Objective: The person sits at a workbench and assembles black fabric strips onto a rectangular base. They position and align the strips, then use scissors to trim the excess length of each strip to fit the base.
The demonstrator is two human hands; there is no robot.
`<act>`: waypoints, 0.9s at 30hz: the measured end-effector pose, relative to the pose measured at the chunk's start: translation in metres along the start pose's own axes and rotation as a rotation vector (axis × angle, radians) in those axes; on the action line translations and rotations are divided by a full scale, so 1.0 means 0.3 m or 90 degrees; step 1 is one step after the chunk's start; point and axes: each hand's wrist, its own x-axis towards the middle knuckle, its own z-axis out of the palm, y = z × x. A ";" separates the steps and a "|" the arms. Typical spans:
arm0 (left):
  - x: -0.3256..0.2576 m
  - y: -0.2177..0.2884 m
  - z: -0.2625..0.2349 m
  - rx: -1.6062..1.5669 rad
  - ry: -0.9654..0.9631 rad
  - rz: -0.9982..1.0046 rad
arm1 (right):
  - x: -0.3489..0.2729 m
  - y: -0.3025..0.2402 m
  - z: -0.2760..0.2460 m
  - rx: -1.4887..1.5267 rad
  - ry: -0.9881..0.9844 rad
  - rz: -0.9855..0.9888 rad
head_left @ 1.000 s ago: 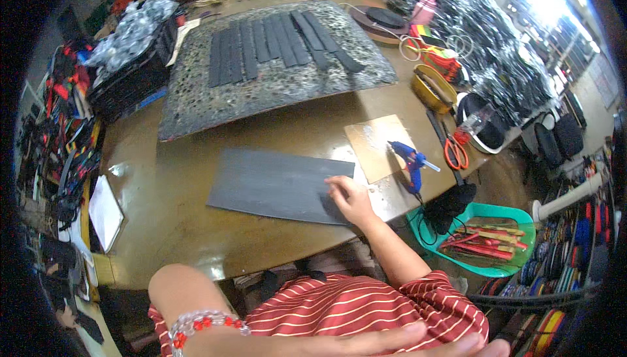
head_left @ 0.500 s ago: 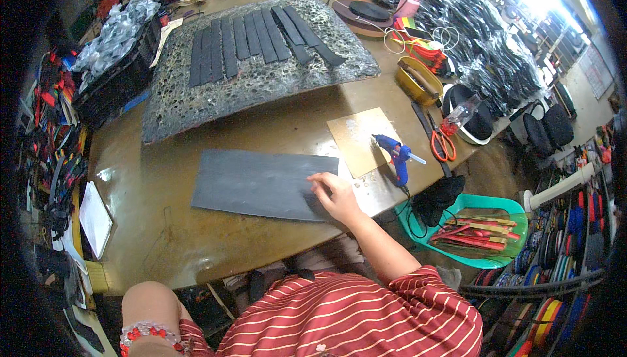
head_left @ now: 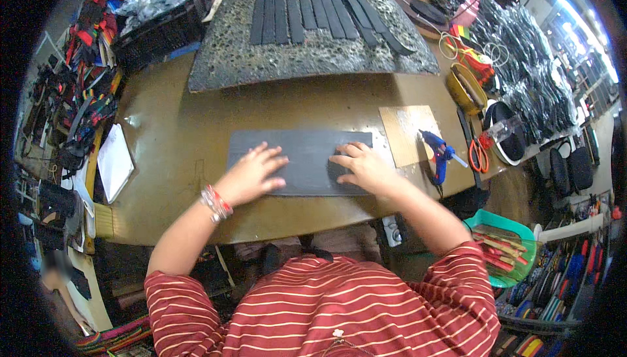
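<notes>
A flat dark grey rectangular sheet lies on the brown table in front of me. My left hand rests on its left part with the fingers spread. On the right part lies my right hand, its fingers apart and bent a little. Neither hand grips anything. Just right of the sheet is a tan board, with a blue glue gun at its right edge. Orange-handled scissors lie farther right.
Beyond the sheet, a rough speckled slab bears several black strips. A yellow container and plastic-wrapped bundles stand at right. A green basin sits below the table's right edge; white papers lie at left.
My left hand has come in from the lower left onto the sheet. My right hand remains at the sheet's right part, now laid flatter. The whole view has shifted.
</notes>
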 end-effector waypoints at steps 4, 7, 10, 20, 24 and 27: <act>-0.086 0.089 -0.019 -0.010 -0.061 -0.071 | 0.212 0.142 -0.323 -0.060 0.111 -0.005; -0.057 0.243 -0.192 -0.237 0.096 0.228 | 0.464 0.352 -0.558 -0.132 0.347 0.116; -0.100 0.407 -0.315 -0.789 -0.227 0.773 | 0.631 0.546 -0.591 -0.181 0.218 0.302; -0.174 0.356 -0.379 -0.420 0.146 0.621 | 0.721 0.803 -0.497 -0.149 0.135 0.467; -0.145 0.375 -0.308 -0.747 -0.172 0.694 | 0.585 0.732 -0.618 0.459 0.224 0.355; -0.076 0.319 -0.197 -0.950 -0.329 0.714 | 0.374 0.553 -0.648 0.950 0.239 0.184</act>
